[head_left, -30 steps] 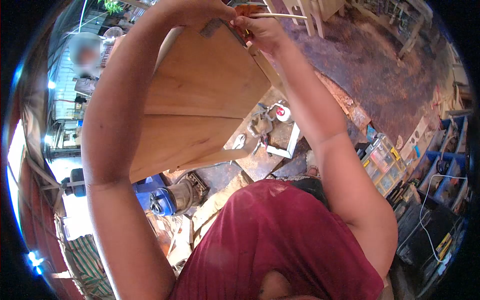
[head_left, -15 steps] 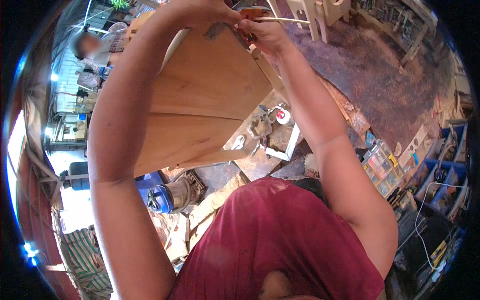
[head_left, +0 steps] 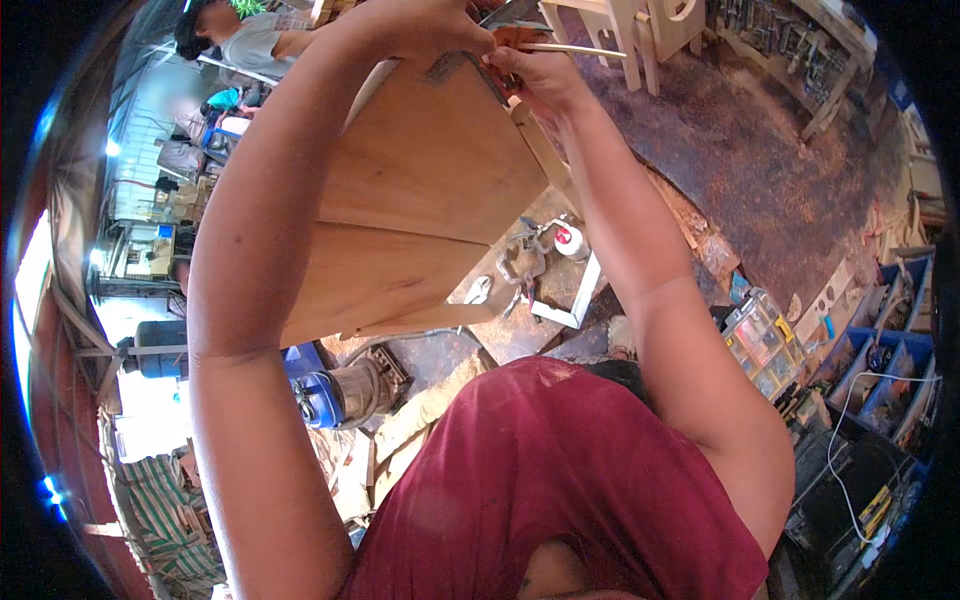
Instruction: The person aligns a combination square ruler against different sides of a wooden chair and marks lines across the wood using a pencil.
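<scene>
A wooden panel assembly with a seam across it stands tilted in front of me, between my raised arms. At its upper corner, my left hand is closed, its fingers partly cut off by the frame's top edge. My right hand is closed beside it at the panel's edge, the thumb towards the corner. Between the hands is a small orange-brown item, too hidden to name. A thin pale stick juts out to the right above my right hand. A grey patch marks the panel near my left hand.
Below the panel lie a white-and-red spool-like item, a clamp-like tool and a white frame piece. A blue machine stands lower left, a parts organizer and blue bins right. Wooden furniture and co-workers are farther off.
My view and arms shift slightly, and the panel appears a little farther right. A co-worker in a grey shirt now shows at the upper left. Both hands stay at the panel's corner.
</scene>
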The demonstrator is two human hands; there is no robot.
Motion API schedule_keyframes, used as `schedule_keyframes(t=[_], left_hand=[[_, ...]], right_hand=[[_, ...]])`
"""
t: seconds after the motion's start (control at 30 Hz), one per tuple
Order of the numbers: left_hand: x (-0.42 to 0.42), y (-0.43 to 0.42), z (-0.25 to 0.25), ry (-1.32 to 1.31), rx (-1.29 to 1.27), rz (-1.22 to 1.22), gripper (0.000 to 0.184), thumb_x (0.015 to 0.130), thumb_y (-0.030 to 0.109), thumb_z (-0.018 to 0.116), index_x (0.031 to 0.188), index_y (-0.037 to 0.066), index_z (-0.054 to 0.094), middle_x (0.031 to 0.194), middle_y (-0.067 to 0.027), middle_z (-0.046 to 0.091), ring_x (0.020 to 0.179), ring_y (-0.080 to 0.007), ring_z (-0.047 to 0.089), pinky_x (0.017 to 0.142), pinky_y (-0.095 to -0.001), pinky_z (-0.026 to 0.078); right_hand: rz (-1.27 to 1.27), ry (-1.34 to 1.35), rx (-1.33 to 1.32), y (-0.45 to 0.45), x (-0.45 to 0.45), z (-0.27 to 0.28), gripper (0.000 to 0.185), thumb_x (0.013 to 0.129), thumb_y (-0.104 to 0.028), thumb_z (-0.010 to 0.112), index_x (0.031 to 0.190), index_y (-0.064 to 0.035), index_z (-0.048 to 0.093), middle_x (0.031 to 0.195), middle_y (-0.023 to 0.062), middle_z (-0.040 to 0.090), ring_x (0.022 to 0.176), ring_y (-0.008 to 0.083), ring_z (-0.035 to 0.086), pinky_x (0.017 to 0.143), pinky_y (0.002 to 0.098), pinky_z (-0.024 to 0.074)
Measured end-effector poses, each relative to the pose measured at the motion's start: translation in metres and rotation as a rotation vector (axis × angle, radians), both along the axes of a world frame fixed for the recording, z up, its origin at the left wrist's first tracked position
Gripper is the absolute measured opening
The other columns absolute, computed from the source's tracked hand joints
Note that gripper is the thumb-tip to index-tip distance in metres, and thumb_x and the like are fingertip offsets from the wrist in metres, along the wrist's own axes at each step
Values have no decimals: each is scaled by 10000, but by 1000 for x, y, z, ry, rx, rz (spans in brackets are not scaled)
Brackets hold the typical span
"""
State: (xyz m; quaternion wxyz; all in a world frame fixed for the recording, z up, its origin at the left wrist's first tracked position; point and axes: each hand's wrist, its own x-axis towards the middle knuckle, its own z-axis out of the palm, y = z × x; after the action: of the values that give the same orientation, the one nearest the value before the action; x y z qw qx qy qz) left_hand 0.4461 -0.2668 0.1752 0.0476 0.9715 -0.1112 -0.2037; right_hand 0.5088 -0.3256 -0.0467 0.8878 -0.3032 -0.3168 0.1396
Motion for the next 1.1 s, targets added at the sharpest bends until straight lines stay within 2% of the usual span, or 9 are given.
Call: schedule_keyframes(t=[0.17, 0.37, 0.43, 0.57, 0.6, 0.63, 0.7, 0.9, 1.1], left_hand=[[7, 7, -2, -84, 51, -237, 247, 788, 166, 675, 970, 5, 632, 764, -75, 633, 641, -157, 608, 578, -310, 476], [14, 11, -9, -146, 142, -218, 298, 753, 220, 691, 950, 2, 637, 779, -119, 631, 739, -197, 612, 645, -341, 466], [18, 15, -13, -173, 111, -264, 305, 744, 215, 690, 955, 1, 637, 784, -123, 629, 757, -200, 611, 661, -351, 465], [62, 45, -47, -322, 62, -515, 405, 694, 284, 713, 1022, 49, 677, 829, -172, 677, 720, -272, 652, 670, -380, 506], [33, 36, -31, -182, -73, -315, 448, 666, 314, 733, 1025, 52, 680, 828, -171, 678, 752, -284, 648, 687, -385, 504], [36, 39, -34, -248, -54, -385, 334, 699, 199, 697, 992, 43, 661, 775, -133, 669, 673, -231, 626, 642, -375, 484], [27, 37, -27, -271, 10, -287, 372, 675, 219, 710, 1004, 51, 665, 806, -135, 677, 731, -246, 638, 686, -390, 481], [42, 37, -39, -271, -29, -341, 447, 611, 263, 753, 1007, 69, 683, 865, -176, 678, 796, -291, 650, 715, -397, 493], [34, 30, -30, -283, -21, -364, 392, 652, 222, 715, 994, 37, 672, 834, -166, 675, 737, -257, 644, 683, -369, 491]], right_hand=[[22, 26, 18, -1, -1, 1, 323, 764, -232, 769, 996, -65, 619, 848, 14, 634, 730, 99, 587, 566, 250, 451], [-221, 116, -48, 2, -6, -29, 289, 896, -283, 619, 1058, -43, 610, 874, 32, 627, 817, 111, 579, 653, 261, 456], [-762, 230, 27, -2, -35, -50, 349, 907, -345, 592, 1088, -50, 631, 892, 37, 634, 805, 133, 583, 723, 264, 458], [-962, -255, -180, -9, -108, -39, 334, 954, -266, 472, 1069, 14, 615, 934, 118, 599, 838, 182, 568, 756, 284, 452], [-937, -299, -154, -8, -120, -28, 302, 941, -232, 484, 1048, 17, 618, 941, 127, 606, 846, 209, 579, 765, 302, 459], [-914, -340, -133, -4, -127, -18, 271, 929, -198, 495, 1027, 20, 622, 949, 137, 614, 853, 236, 591, 774, 319, 467], [-947, -380, -133, 8, -130, -9, 224, 888, -152, 533, 1008, 11, 629, 951, 150, 623, 860, 255, 602, 779, 332, 472], [-1243, -616, -299, 12, -121, 5, 251, 723, -22, 640, 974, -11, 633, 912, 183, 640, 812, 312, 626, 739, 373, 504], [-1229, -640, -208, 16, -118, 21, 268, 696, 21, 648, 960, -21, 623, 892, 171, 628, 793, 312, 626, 704, 377, 505]])
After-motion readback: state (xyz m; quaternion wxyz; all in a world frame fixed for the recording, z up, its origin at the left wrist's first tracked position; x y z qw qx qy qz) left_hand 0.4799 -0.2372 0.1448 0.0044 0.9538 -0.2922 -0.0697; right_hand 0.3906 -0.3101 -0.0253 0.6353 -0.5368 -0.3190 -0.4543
